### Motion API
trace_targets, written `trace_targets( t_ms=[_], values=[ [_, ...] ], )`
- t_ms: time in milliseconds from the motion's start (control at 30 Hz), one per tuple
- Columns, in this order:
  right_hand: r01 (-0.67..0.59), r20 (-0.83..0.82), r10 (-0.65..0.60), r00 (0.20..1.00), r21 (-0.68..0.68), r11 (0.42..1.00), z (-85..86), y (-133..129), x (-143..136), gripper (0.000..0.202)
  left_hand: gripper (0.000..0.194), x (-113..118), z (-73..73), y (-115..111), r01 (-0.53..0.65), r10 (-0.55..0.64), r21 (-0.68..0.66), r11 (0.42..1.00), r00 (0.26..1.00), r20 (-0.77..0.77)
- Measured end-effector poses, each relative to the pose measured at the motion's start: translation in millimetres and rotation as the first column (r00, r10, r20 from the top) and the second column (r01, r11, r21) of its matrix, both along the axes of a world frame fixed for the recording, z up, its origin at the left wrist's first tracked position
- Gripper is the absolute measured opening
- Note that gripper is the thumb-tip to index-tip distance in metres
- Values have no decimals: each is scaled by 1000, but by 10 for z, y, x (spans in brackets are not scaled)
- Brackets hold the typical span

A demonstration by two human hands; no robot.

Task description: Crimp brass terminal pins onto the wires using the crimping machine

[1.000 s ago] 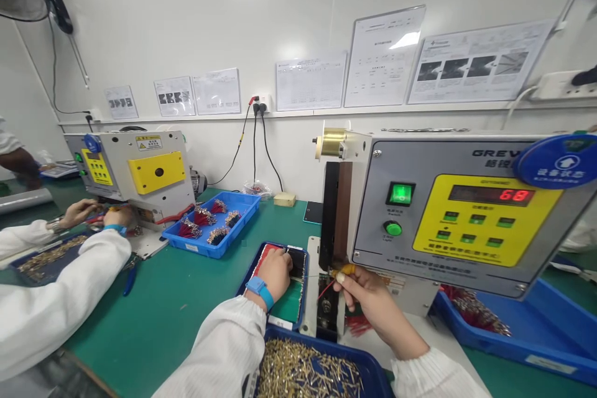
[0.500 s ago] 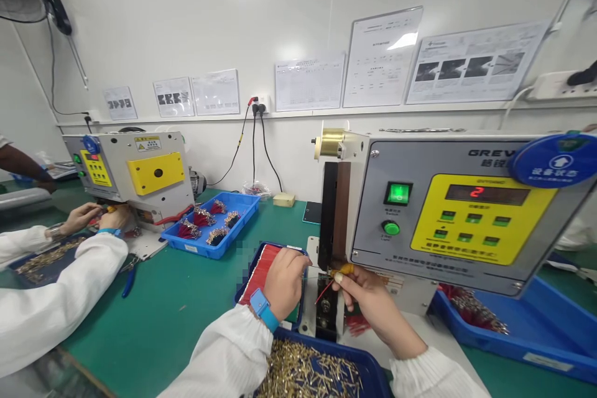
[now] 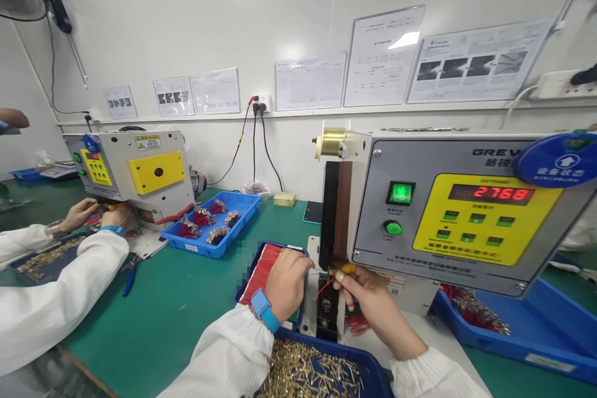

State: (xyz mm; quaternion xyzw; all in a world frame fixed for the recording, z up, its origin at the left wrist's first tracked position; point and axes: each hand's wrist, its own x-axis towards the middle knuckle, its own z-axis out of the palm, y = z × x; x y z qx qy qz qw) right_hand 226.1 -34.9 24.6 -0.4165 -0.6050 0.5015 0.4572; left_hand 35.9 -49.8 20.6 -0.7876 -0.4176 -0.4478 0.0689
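Observation:
My left hand [image 3: 286, 283], a blue band at its wrist, is pinched beside the press head. A thin pale piece runs from its fingertips to the press; I cannot make out what it is. On the other side, my right hand [image 3: 370, 295] pinches a short red wire [image 3: 323, 289] at the crimping machine [image 3: 387, 261]. Yellow covers show on some of its fingers. Red wires [image 3: 270, 267] lie in a dark blue tray behind my left hand. Below my hands, a blue tray [image 3: 373, 364] holds many loose gold-coloured metal terminals [image 3: 312, 370].
A blue bin [image 3: 550, 348] with bundled red wires stands at right. Further left, another blue tray [image 3: 186, 244] holds several wire bundles. A co-worker's hands [image 3: 114, 216] are at a second machine [image 3: 116, 168]. Blue-handled pliers [image 3: 129, 280] lie on the green table [image 3: 177, 317].
The machine's red display has gone from 2 to 2768. My hands stay almost in place, both still pinched. At far left, another person's arm has moved up off the table.

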Motion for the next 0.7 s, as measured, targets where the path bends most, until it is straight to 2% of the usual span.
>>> trace_targets(
  t_ms=[333, 700],
  values=[
    [19, 39, -19, 999, 15, 1000, 62, -31, -18, 39, 30, 2, -24, 6, -4, 4, -30, 1000, 1000, -17],
    [6, -26, -6, 1000, 5, 1000, 54, -30, -18, 34, 26, 1, -21, 4, -3, 3, -13, 1000, 1000, -23]
  ],
)
